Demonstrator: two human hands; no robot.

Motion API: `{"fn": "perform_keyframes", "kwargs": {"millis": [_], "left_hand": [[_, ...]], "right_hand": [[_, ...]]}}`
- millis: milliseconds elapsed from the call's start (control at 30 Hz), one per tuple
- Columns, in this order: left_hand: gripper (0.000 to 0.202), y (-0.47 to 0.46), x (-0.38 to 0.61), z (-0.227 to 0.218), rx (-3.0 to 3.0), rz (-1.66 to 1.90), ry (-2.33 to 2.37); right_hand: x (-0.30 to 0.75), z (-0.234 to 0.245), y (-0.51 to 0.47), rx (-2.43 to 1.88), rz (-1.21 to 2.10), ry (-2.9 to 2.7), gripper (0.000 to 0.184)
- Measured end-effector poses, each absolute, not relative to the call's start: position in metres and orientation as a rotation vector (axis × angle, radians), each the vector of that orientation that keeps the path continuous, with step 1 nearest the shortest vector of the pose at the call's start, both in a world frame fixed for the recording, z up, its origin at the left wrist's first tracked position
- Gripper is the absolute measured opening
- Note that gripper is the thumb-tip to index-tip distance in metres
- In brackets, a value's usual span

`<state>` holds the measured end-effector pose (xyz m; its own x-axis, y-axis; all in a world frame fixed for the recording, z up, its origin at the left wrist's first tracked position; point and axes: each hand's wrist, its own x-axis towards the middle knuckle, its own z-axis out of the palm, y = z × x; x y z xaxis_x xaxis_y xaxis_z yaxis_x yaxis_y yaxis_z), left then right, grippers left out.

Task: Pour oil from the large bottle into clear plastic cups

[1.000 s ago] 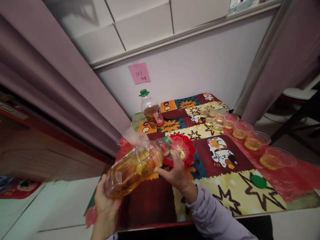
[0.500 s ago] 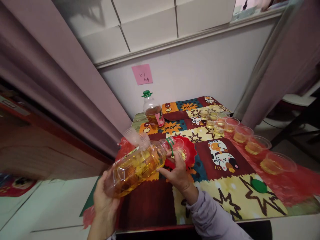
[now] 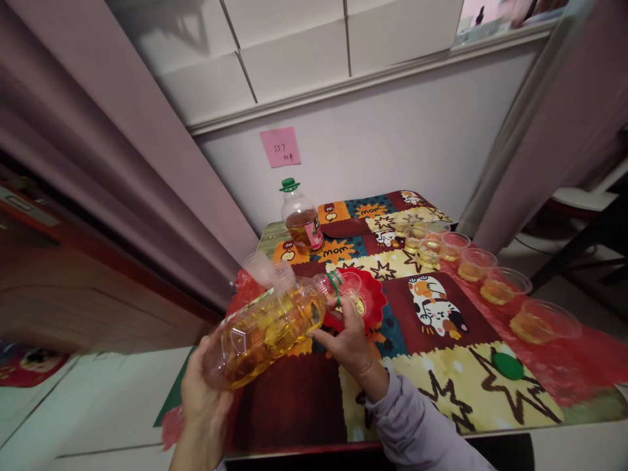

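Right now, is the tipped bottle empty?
No, the bottle in the left hand holds plenty of amber liquid, its neck tilted toward the cup in the right hand.

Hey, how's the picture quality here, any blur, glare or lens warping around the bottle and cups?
Head view: wide-angle warp bends the curtain and wall ledge outward; the frame's left edge is smeared; light is dim and warm; the bottle in the left hand shows small bright glints; the right hand by the small cup looks sharp; the filled cups at right are stretched.
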<state>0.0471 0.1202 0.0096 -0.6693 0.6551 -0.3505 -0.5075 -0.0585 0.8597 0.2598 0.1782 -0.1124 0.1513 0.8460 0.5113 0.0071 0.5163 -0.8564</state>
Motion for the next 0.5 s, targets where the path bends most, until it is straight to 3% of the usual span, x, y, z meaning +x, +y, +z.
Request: {"fn": "perform_keyframes", "kwargs": {"millis": [500], "left_hand": [[0.023,0.1224,0.0432,0.009,0.202,1.809,1.461]], "right_hand": [[0.2593,-0.115,0.1793,-0.921,0.675,-1.3,0.054]]}}
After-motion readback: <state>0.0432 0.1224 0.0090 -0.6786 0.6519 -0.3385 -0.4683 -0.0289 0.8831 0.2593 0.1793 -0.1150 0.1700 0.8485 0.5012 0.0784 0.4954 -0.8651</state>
